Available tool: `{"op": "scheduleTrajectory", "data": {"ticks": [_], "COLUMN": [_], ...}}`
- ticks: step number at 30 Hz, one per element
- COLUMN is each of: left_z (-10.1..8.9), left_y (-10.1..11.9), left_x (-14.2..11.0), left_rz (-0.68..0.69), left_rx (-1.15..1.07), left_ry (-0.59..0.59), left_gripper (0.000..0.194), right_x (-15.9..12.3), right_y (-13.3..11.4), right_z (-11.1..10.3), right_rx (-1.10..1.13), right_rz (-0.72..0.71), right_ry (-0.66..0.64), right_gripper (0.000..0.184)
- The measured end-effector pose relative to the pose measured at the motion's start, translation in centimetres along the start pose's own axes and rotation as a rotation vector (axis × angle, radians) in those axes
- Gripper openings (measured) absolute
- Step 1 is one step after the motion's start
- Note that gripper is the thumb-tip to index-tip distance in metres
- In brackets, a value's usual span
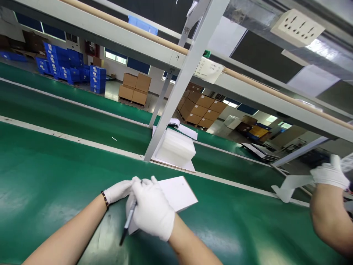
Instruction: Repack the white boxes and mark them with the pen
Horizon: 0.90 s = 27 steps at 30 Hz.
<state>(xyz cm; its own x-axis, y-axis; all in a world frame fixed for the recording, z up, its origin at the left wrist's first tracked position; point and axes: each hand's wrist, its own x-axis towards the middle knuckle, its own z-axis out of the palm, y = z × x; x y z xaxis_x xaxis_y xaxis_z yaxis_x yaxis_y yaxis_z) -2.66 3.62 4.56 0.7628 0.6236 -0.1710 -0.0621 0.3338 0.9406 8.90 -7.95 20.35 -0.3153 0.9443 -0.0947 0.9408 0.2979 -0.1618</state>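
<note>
Nearest the camera, two bare forearms reach in over a green conveyor belt (pixel 55 191). The right hand (pixel 151 211), in a white cotton glove, is curled closed around a dark pen (pixel 128 221); the pen slants down and to the left, its lower end just above the belt. This hand rests on the near left part of a flat white rectangular card (pixel 179 193) that lies on the belt. The left hand (pixel 120 191), also in a white glove, lies flat beside it with fingers stretched towards the right hand, pressing on the left edge of the card; it grips nothing that can be seen. A dark beaded bracelet (pixel 104 200) circles the left wrist.

At the right edge, another person's gloved hand (pixel 332 173) is closed on a flat white bracket-shaped piece (pixel 292 184) held over the far side of the belt.

Further away, past a pale strip bordering the belt, a stack of white foam sheets (pixel 176 149) sits on a thin board beside a slanted grey metal post (pixel 182 81). An open notebook (pixel 182 129) lies just behind the stack. Overhead runs a grey frame rail with a wooden bar (pixel 154 36), a paper label (pixel 209 70) hanging from it, and a white socket strip (pixel 298 27) at the upper right. In the distance stand brown cardboard boxes (pixel 135 88) and blue plastic crates (pixel 68 66) on the factory floor.
</note>
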Motion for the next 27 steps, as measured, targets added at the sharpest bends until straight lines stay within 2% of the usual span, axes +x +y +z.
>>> {"op": "scheduleTrajectory", "data": {"ticks": [3,5,6,8,9,10,12,13,15,17,20,23,27], "left_z": [0.4,0.9,1.1,1.4,1.5,1.5,1.5,1.5,1.4,1.3,1.2,1.2,1.1], "left_y": [-0.1,0.0,0.1,0.3,0.3,0.3,0.2,0.1,0.1,0.1,0.4,0.8,0.6], "left_x": [-0.1,-0.2,-0.3,-0.2,-0.2,-0.1,0.0,0.1,0.1,0.1,0.1,0.2,0.7], "left_rz": [-0.065,-0.087,-0.086,-0.085,-0.084,-0.082,-0.073,-0.068,-0.058,-0.048,-0.036,-0.03,-0.016], "left_rx": [-0.097,-0.123,-0.119,-0.115,-0.116,-0.119,-0.124,-0.121,-0.105,-0.086,-0.065,-0.035,-0.031], "left_ry": [-0.012,0.02,0.036,0.051,0.054,0.058,0.064,0.068,0.08,0.099,0.126,0.139,0.135], "left_gripper": [0.077,0.082,0.082,0.083,0.084,0.084,0.085,0.084,0.084,0.085,0.086,0.085,0.089], "right_x": [-3.3,-6.2,-7.6,-9.4,-9.8,-9.6,-7.8,-6.3,-2.5,1.4,5.8,7.8,8.5], "right_y": [8.3,14.6,17.3,21.3,22.5,23.1,23.6,23.6,23.8,24.7,26.5,28.2,30.0], "right_z": [0.2,-0.1,-0.5,-1.5,-2.1,-2.6,-3.3,-3.6,-4.0,-4.4,-4.8,-4.8,-4.6], "right_rx": [0.053,0.053,0.048,0.118,0.207,0.33,0.586,0.648,0.593,0.427,0.287,0.226,0.22], "right_rz": [0.138,0.349,0.486,0.728,0.802,0.829,0.751,0.663,0.5,0.403,0.378,0.441,0.538], "right_ry": [0.175,0.268,0.334,0.508,0.605,0.697,0.842,0.89,0.945,0.936,0.825,0.671,0.508], "right_gripper": [0.068,0.061,0.05,0.026,0.03,0.04,0.056,0.061,0.064,0.056,0.041,0.035,0.024]}}
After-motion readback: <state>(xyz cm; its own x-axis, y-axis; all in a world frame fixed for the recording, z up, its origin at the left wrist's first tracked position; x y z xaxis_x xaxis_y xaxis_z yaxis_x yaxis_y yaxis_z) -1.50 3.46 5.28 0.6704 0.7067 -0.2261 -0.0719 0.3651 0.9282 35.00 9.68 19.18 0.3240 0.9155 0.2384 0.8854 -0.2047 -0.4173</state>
